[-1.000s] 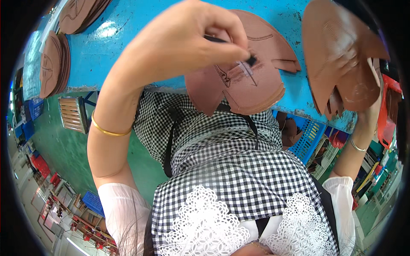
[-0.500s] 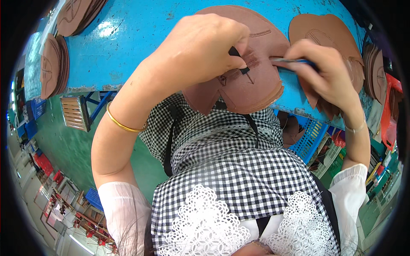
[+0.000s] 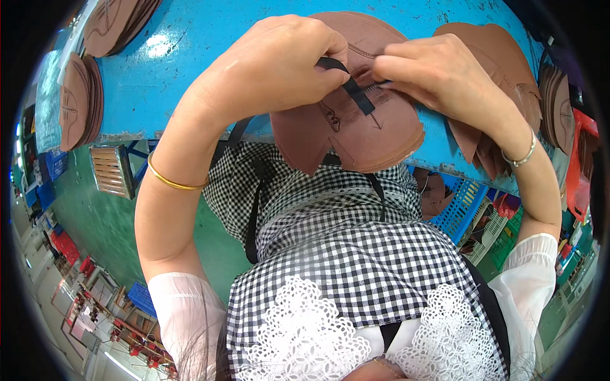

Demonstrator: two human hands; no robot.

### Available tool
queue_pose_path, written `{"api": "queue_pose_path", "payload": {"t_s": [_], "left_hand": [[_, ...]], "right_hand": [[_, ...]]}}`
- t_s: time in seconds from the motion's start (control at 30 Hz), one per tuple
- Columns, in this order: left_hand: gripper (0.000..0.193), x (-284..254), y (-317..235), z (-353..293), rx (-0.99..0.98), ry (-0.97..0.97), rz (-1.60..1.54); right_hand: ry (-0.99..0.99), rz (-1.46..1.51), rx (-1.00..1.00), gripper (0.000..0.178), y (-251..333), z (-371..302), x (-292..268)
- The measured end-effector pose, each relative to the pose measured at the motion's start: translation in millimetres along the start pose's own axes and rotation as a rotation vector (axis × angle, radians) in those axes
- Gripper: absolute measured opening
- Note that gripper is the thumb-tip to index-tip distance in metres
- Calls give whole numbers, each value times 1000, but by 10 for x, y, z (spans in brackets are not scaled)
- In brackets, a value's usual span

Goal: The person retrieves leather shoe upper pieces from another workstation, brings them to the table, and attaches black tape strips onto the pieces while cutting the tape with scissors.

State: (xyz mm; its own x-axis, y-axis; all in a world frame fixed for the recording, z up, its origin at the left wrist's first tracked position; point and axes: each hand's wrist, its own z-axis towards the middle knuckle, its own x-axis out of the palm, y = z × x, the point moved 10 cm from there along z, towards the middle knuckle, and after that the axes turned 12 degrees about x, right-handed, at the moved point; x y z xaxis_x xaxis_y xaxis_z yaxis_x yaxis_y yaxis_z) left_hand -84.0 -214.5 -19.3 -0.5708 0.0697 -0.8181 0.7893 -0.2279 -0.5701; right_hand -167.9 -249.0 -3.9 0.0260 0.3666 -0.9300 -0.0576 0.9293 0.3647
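My left hand (image 3: 279,60) pinches a black strip of tape (image 3: 361,100) between thumb and forefinger. The strip's free end lies over the brown leather pieces (image 3: 375,149), which are stacked and have notched edges and stitched lines. My right hand (image 3: 438,70) is closed just right of the strip, its fingertips low over the top leather piece. Something thin and dark shows under those fingertips, but most of it is hidden. More of the black tape trails below my left wrist to the table edge.
The leather lies on a worn blue table (image 3: 190,89). More brown pieces (image 3: 489,57) are piled at right, with other stacks (image 3: 81,98) at far left. Below the table edge are a blue plastic basket (image 3: 459,203) and a slatted wooden stool (image 3: 111,170).
My right hand has moved left and up, close to my left hand; its slim metal-and-blue tool no longer shows. A longer piece of black strip now extends from my left fingers across the leather.
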Motion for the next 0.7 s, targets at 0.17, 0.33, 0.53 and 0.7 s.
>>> {"api": "queue_pose_path", "payload": {"t_s": [0.17,0.33,0.53,0.7], "left_hand": [[16,28,3,-32,91,-5,-117],[16,14,-1,-78,100,-6,-82],[13,18,81,-32,15,48,-159],[13,-149,272,-227,-53,-229,-483]], "right_hand": [[-28,18,84,19,-63,55,-70],[10,68,213,22,-132,131,-85],[76,56,234,22,-187,88,-22],[-61,-4,192,26,262,-48,-142]]}}
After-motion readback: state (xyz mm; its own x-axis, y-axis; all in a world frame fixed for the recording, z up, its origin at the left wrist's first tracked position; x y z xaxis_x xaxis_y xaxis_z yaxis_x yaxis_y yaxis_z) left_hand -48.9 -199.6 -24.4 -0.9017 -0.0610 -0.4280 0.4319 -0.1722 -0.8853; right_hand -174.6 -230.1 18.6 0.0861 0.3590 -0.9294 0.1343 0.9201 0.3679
